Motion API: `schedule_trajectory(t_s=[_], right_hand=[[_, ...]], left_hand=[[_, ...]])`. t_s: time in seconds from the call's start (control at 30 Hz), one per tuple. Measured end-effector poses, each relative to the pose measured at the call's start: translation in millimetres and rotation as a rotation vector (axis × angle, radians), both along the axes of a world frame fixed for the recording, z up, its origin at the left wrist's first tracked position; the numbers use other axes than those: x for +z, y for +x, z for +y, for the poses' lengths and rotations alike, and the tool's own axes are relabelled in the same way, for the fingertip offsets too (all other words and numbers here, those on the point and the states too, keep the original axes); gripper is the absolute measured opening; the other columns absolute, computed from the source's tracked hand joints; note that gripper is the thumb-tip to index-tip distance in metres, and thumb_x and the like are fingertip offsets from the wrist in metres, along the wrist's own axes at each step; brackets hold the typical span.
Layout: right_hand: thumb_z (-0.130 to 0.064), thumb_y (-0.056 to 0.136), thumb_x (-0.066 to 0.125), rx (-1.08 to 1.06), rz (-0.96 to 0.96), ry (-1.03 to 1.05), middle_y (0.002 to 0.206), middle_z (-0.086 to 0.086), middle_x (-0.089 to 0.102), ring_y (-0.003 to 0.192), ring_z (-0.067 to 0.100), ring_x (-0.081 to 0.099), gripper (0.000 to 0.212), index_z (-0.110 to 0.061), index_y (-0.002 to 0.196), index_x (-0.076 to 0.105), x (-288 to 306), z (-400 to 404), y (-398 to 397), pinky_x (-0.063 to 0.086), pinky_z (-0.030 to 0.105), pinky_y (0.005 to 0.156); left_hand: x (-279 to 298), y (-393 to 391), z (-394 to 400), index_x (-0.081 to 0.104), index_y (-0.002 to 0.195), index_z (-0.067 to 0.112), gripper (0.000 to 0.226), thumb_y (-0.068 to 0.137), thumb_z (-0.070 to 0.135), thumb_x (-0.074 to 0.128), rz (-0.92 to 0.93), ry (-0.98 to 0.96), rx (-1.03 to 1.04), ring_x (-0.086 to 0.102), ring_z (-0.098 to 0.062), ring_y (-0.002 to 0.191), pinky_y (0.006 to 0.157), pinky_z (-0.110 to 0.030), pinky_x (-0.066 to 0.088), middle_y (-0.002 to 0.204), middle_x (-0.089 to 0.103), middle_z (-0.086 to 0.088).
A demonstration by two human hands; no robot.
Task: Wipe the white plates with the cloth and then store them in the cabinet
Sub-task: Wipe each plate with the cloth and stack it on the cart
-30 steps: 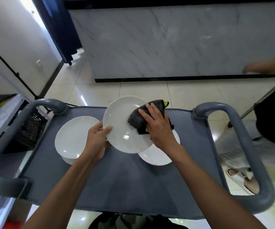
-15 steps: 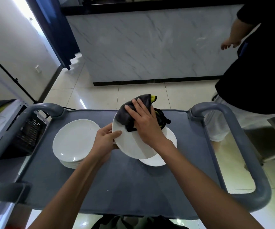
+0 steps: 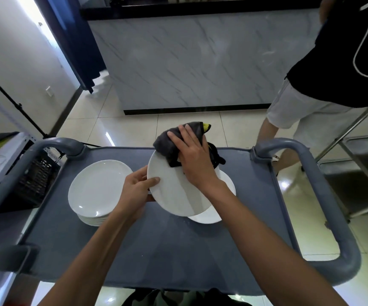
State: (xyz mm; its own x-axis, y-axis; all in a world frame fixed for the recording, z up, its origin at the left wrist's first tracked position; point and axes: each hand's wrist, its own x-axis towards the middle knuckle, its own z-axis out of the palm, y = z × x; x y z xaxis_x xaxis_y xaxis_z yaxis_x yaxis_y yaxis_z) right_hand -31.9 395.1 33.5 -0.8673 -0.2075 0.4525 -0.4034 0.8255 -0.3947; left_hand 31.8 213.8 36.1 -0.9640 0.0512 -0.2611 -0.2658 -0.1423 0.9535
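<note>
At centre frame, the left hand point(image 3: 137, 188) grips the near-left rim of a white plate point(image 3: 176, 191), thumb curled onto its face, holding it tilted above the grey cart tray point(image 3: 156, 250). Right hand point(image 3: 195, 159) presses a dark grey cloth point(image 3: 171, 143) against the plate's upper edge, fingers spread over the fabric. Another white plate point(image 3: 211, 215) lies beneath on the tray. Left of centre sits a stack of white plates point(image 3: 97, 191). A bystander point(image 3: 324, 69) stands at upper right.

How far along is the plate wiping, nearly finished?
Not nearly. The left hand holds one plate while the right hand presses the cloth on it. A stack and another plate sit on the cart. None is stored; no cabinet shows.
</note>
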Motion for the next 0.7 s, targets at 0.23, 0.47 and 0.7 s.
schedule_trajectory(t_s=[0.23, 0.47, 0.7], right_hand=[[-0.009, 0.1, 0.046, -0.11, -0.053, 0.031, 0.161, 0.009, 0.028, 0.152, 0.023, 0.018, 0.054, -0.022, 0.152, 0.038, -1, 29, 0, 0.015, 0.054, 0.12], [-0.004, 0.097, 0.051, -0.151, -0.13, -0.072, 0.162, 0.012, 0.026, 0.15, 0.027, 0.022, 0.057, -0.02, 0.151, 0.04, -23, 32, 27, 0.02, 0.051, 0.12], [0.003, 0.091, 0.054, -0.102, -0.126, -0.109, 0.16, 0.016, 0.03, 0.149, 0.031, 0.025, 0.058, -0.016, 0.146, 0.048, -51, 17, 56, 0.021, 0.055, 0.12]], left_hand=[[6, 1, -2, 0.073, 0.117, 0.011, 0.034, 0.091, -0.005, 0.057, 0.0, 0.081, 0.119, 0.068, -0.026, 0.082, 0.053, -0.028, 0.053, 0.104, 0.074, -0.017], [8, -9, -3, 0.072, 0.105, 0.011, 0.022, 0.093, -0.001, 0.058, -0.021, 0.074, 0.259, 0.064, -0.023, 0.073, 0.049, -0.024, 0.05, 0.086, 0.074, -0.004], [4, -12, -2, 0.072, 0.108, 0.014, 0.021, 0.096, 0.004, 0.058, -0.03, 0.096, 0.324, 0.068, -0.02, 0.081, 0.055, -0.027, 0.054, 0.095, 0.075, -0.002]])
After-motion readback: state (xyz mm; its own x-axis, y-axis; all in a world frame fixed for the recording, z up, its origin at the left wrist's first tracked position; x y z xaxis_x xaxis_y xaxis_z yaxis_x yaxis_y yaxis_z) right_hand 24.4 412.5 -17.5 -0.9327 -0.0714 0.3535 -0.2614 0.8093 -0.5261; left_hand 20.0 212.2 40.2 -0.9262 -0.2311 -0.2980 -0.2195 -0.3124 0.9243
